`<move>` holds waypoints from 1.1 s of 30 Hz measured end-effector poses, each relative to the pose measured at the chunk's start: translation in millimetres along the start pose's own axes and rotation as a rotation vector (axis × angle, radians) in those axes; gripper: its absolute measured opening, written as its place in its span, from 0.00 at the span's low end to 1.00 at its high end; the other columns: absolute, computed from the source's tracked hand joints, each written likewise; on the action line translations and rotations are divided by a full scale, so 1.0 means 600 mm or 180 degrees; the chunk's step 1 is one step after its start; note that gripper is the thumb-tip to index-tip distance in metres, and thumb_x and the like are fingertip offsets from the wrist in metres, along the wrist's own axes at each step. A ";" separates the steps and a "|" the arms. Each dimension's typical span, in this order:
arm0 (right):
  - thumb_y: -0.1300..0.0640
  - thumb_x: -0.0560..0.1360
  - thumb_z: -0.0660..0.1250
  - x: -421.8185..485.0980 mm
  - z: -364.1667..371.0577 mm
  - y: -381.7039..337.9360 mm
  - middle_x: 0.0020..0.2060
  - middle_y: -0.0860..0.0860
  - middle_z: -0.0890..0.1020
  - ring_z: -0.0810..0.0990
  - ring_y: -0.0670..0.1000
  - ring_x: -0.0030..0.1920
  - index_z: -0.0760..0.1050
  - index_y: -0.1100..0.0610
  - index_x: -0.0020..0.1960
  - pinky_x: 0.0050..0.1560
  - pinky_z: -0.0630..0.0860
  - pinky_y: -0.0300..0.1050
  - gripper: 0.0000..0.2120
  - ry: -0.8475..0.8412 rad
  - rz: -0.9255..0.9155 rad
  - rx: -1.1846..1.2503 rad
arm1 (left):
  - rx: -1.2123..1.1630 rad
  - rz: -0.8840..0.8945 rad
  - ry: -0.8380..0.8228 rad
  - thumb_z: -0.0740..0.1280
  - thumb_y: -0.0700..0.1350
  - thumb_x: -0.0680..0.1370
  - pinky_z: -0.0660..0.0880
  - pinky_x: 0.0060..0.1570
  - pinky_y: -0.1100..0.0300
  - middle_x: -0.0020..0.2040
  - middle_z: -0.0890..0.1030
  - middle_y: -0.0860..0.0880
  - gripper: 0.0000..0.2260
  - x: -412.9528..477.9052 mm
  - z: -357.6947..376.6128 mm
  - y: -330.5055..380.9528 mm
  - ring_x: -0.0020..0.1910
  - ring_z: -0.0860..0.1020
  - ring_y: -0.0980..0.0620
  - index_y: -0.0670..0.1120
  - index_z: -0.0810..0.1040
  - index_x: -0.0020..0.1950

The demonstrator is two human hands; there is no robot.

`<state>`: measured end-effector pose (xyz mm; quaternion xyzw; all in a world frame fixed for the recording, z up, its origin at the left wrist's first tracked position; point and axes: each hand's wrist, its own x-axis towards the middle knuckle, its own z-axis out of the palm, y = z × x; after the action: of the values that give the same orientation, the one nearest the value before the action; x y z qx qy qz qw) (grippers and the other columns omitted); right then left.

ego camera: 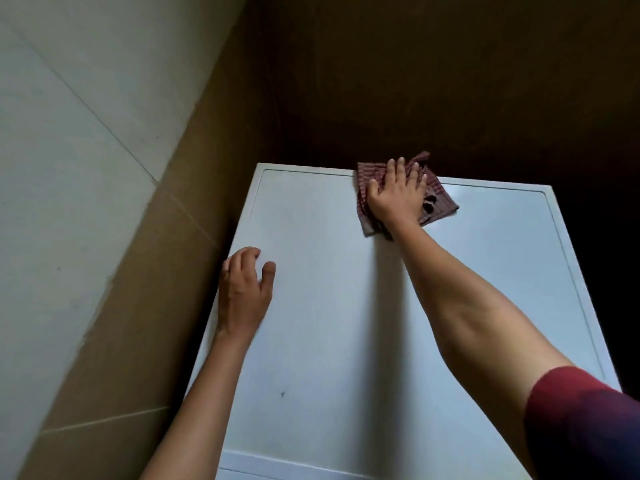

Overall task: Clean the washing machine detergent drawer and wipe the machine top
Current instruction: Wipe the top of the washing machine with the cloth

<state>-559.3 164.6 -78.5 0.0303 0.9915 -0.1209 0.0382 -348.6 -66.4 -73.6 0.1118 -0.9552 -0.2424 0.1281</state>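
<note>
Red sleeve [581, 410] first, then the right arm stretches fully out to the right hand [396, 197], fingers spread flat, pressing the striped cloth [446, 202] on the machine top [346, 323] at its far edge. The rest of the top lies nearer, toward the left hand [244, 292], which rests loosely curled, holding nothing.

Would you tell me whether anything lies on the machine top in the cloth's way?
Only the left hand, resting near the left edge; the right hand presses the cloth at the far edge of the machine top.
</note>
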 end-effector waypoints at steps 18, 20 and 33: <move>0.40 0.80 0.46 -0.180 0.087 -0.293 0.78 0.51 0.48 0.42 0.55 0.78 0.46 0.52 0.79 0.76 0.39 0.54 0.31 -0.0319 -0.1739 0.0056 | -0.1240 -0.0729 0.0684 0.59 0.47 0.78 0.71 0.58 0.51 0.55 0.78 0.39 0.16 -0.047 -0.028 -0.032 0.55 0.75 0.42 0.36 0.75 0.57; 0.40 0.79 0.46 -0.219 0.091 -0.296 0.78 0.51 0.47 0.41 0.55 0.78 0.46 0.52 0.79 0.76 0.39 0.55 0.31 -0.0362 -0.1793 0.0068 | -0.1248 -0.0836 0.0801 0.59 0.46 0.78 0.72 0.55 0.51 0.54 0.78 0.38 0.15 -0.075 -0.036 -0.040 0.53 0.76 0.42 0.36 0.75 0.57; 0.40 0.79 0.47 -0.491 0.108 -0.275 0.78 0.50 0.47 0.40 0.54 0.77 0.47 0.52 0.79 0.76 0.37 0.54 0.31 -0.0484 -0.2076 0.0006 | -0.1428 -0.1665 0.1159 0.60 0.41 0.81 0.75 0.51 0.46 0.52 0.79 0.34 0.11 -0.256 -0.101 -0.088 0.50 0.78 0.38 0.34 0.74 0.57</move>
<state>-272.8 -26.3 -77.6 -0.2976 0.9432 -0.1295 0.0713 -177.9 -95.8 -77.7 0.3620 -0.7793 -0.4459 0.2506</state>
